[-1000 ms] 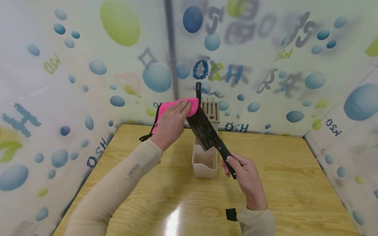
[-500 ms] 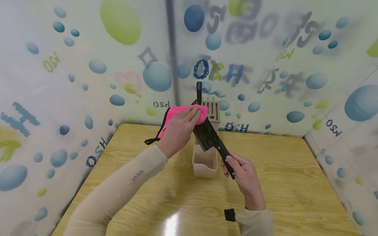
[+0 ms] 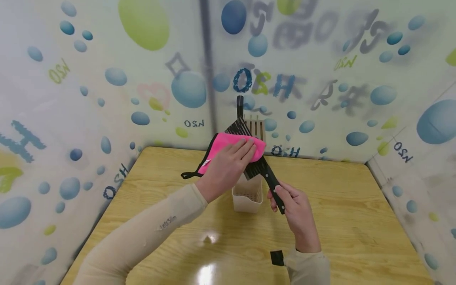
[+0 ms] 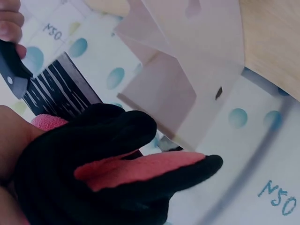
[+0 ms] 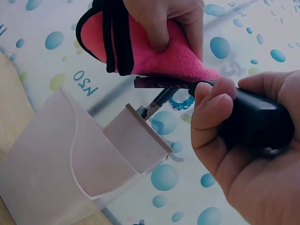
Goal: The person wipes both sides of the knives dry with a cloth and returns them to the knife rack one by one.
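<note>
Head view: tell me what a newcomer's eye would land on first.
Probably the pink cloth, which the left hand holds against a broad, streaked knife. Next, the knife's black handle in the right hand. Partly hidden behind the knife, a pale holder stands on the wooden table.

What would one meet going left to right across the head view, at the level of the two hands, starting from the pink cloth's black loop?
By their visible middles: cloth's black loop, left hand, beige holder's front bin, knife's black handle, right hand.
</note>
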### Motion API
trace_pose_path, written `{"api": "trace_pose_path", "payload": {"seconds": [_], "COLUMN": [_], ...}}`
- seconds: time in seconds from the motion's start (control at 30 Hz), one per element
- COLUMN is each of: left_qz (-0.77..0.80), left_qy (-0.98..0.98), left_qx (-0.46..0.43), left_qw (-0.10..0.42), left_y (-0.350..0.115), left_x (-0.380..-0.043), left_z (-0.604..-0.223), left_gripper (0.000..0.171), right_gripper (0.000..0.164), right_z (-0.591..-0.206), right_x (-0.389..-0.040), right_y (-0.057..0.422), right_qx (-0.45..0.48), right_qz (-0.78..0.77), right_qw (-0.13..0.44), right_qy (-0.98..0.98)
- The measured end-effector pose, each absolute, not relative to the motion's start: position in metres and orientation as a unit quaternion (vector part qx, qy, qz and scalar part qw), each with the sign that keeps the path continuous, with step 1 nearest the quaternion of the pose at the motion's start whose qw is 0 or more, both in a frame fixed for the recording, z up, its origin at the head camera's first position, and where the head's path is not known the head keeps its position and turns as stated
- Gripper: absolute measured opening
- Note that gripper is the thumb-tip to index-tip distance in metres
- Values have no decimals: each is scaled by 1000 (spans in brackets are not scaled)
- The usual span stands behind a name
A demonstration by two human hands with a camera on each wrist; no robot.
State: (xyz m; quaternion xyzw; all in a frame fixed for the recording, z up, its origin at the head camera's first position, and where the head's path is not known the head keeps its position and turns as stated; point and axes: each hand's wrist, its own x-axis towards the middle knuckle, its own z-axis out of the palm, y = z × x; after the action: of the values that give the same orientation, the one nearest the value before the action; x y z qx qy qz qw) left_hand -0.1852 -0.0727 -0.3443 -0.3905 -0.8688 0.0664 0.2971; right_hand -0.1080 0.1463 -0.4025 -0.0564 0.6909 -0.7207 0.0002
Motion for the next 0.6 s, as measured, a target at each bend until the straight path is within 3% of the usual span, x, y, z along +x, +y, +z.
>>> {"api": "trace_pose_path", "payload": {"seconds": [0.6], "left_qz": [101], "left_qy": [-858], "left_qx": [-410], "left_qw": [292], "left_y": [-63], "left_x": [-166], "left_z": [-351], "left_gripper": [53], "right_gripper": [37], "right_z": [-404], "right_x": [-108], "right_y": [148], "right_qx": [-53], "right_qz": [-722], "right_qw": [-8], "right_qy": [690]}}
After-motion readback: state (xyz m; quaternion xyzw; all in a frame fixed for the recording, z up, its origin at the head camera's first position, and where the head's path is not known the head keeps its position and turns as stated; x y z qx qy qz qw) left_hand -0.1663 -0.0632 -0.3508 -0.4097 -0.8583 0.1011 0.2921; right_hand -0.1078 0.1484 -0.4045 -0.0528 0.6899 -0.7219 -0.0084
